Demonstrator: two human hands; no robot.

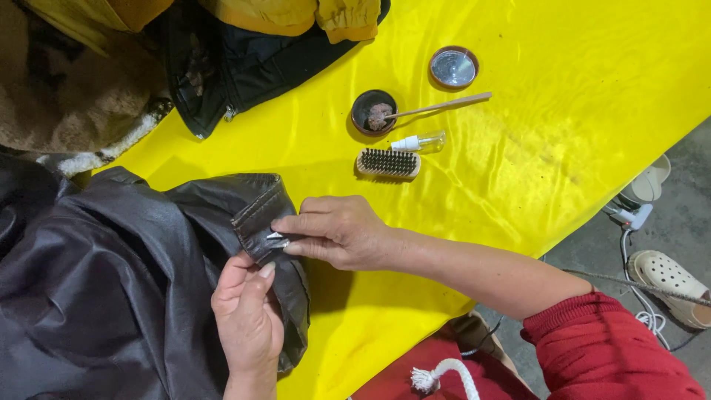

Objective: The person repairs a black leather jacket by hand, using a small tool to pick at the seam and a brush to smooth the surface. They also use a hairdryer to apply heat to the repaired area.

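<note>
The dark leather jacket [96,289] fills the lower left of the frame, spread over the yellow cloth [563,133] that covers the table. Its cuff [261,215] lies near the centre, held between both hands. The left hand [248,318] rises from the bottom edge just left of centre, fingers curled and thumb pressed against the underside of the cuff, gripping the leather. Just right of it, the right hand [337,231] reaches in from the lower right, its red sleeve [607,355] pushed up the forearm; the fingertips pinch a small pale object [275,237] against the cuff, too small to identify. In the upper left, a brown fleece garment [67,89] and a black jacket [222,67] are heaped together. Above the right hand, in the upper centre, lie a wooden bristle brush [387,163], a small clear spray bottle [418,141], an open round tin [373,111] with a thin wooden-handled brush [444,105] resting in it, and the tin's lid [453,68]. At the far right, pale clogs [670,278] sit on the grey floor.
</note>
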